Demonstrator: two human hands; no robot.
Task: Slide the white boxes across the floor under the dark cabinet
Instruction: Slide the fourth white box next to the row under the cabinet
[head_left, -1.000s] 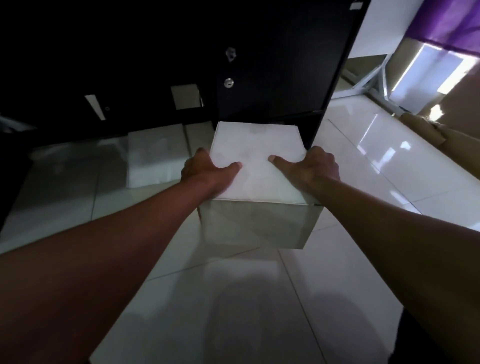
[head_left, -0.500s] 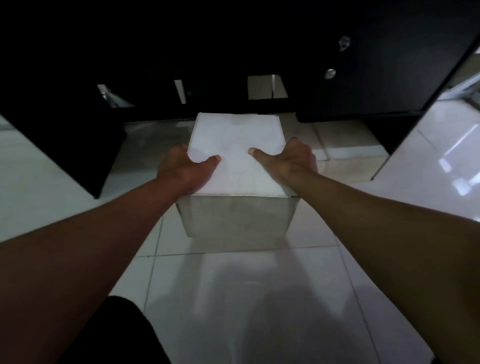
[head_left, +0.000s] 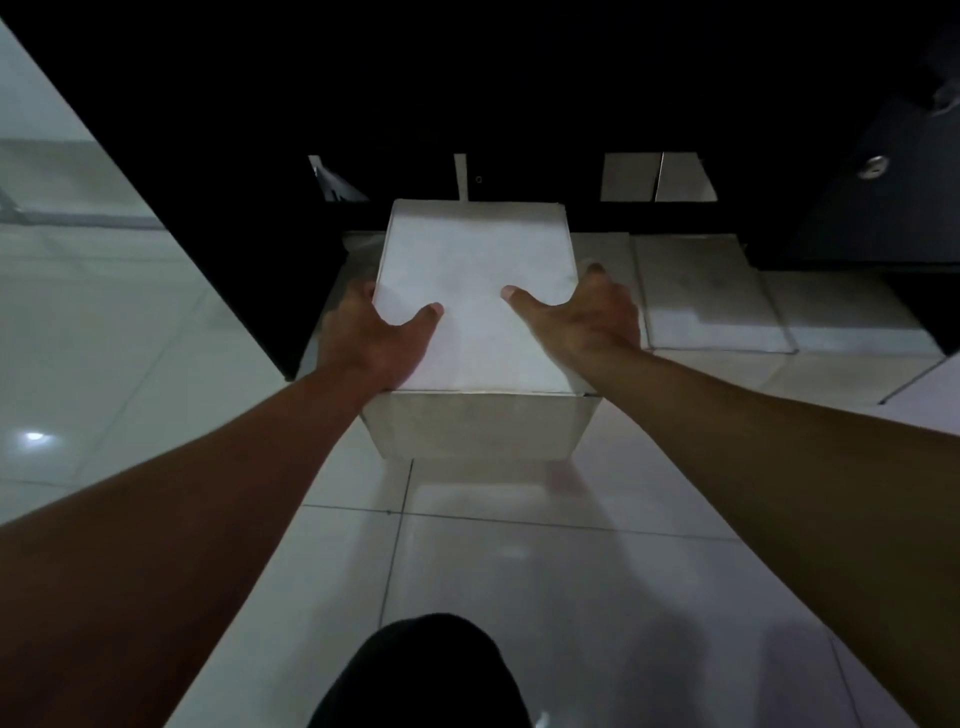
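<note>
The left hand (head_left: 371, 338) clasps the box (head_left: 475, 296) at its 9 o'clock edge and the right hand (head_left: 589, 322) at 3 o'clock, thumbs flat on the lid, fingers curled down the sides. The box sits on the floor (head_left: 519, 571), its far edge at the cabinet (head_left: 467, 78) opening at 12 o'clock. Push evenly through both palms, low and straight, so neither corner swings into the cabinet's side panel at 9 o'clock.
</note>
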